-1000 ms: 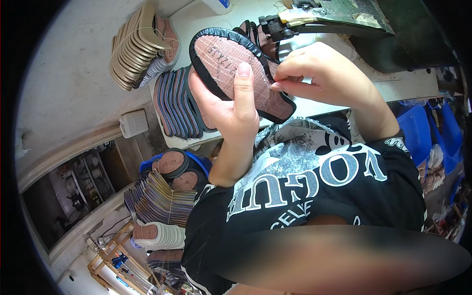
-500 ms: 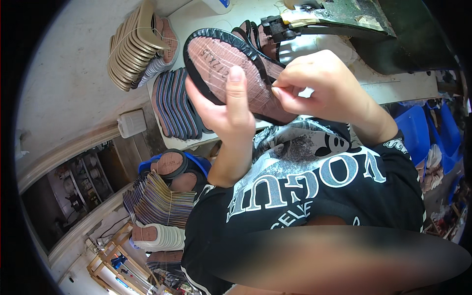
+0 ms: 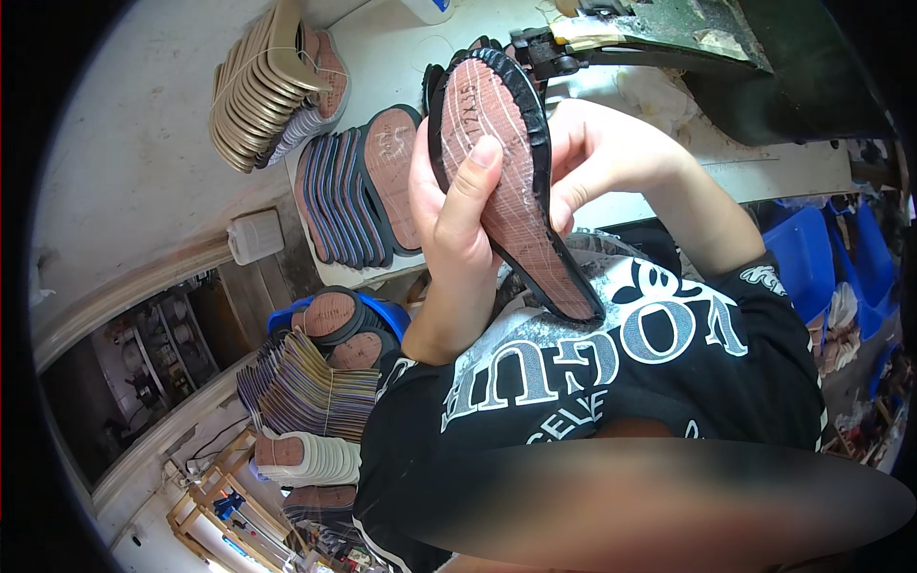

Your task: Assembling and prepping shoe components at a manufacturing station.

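A shoe insole with a pinkish-brown face and a black, gathered edge is held up in front of my chest, its narrow end pointing down to the right. My left hand grips it from the left side, thumb lying flat on the brown face and fingers wrapped behind. At the right edge, my right hand is closed against the black binding, with its thumb beside the rim; its fingertips are partly hidden behind the insole. More black-edged insoles lie on the table behind, mostly covered by the held one.
A dark green sewing machine stands on the white table at the far right. On the left are a stack of blue-black insoles, a tied beige bundle and a white jug. Blue chairs stand at the right.
The insole has turned more upright, its narrow end now swung down toward my shirt. My right hand has shifted from pinching over its face to the right edge.
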{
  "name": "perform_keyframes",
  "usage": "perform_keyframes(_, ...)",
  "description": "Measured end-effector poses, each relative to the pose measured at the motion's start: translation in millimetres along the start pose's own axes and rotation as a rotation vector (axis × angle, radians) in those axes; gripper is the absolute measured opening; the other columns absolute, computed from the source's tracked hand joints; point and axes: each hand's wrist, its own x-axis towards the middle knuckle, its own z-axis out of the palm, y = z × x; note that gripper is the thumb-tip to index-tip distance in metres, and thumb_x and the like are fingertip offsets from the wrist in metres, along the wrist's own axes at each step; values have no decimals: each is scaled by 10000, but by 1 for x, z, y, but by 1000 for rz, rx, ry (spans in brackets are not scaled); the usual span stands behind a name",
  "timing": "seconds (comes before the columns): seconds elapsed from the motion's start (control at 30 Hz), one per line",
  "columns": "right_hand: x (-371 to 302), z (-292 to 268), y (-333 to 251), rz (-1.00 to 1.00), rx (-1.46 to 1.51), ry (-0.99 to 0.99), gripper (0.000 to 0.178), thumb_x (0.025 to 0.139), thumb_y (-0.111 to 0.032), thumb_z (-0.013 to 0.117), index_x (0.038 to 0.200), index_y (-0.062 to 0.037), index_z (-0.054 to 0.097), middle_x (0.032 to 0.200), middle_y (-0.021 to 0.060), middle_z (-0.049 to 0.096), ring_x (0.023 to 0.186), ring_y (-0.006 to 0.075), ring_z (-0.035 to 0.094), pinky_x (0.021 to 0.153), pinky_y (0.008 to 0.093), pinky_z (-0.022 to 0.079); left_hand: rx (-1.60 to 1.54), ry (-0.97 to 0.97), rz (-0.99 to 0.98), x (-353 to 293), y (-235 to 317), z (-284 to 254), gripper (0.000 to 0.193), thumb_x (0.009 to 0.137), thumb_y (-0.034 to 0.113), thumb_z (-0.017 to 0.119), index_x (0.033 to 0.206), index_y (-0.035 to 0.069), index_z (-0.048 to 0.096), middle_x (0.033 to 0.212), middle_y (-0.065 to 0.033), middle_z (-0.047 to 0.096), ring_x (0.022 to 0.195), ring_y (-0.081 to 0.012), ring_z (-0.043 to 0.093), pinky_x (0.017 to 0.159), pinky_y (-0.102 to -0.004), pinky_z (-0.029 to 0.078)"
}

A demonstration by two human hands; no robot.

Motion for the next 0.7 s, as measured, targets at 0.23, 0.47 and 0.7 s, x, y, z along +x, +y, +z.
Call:
perform_keyframes(0.23,-11,9,-26,107,-308,284,151,821,-90,715,835,53,669,686,52,638,625,85,598,566,221,479,72,257,251,3,-6,1,449,848,49,636,1242,-54,447,1073,-101,563,941,-123,553,847,-248,448)
perform_keyframes(0.47,-15,12,-21,97,-220,315,155,803,-76,734,873,47,671,742,37,649,682,72,599,618,219,487,-132,271,81,6,-3,2,431,875,42,616,1250,-57,428,1068,-121,586,915,-144,610,798,-250,503)
perform_keyframes(0.7,-12,26,-26,155,-234,265,244,726,-128,812,844,14,652,765,4,650,736,54,591,655,210,469,-292,198,-13,15,11,6,382,895,51,590,1233,-17,426,1022,-88,601,891,-137,613,786,-272,516)
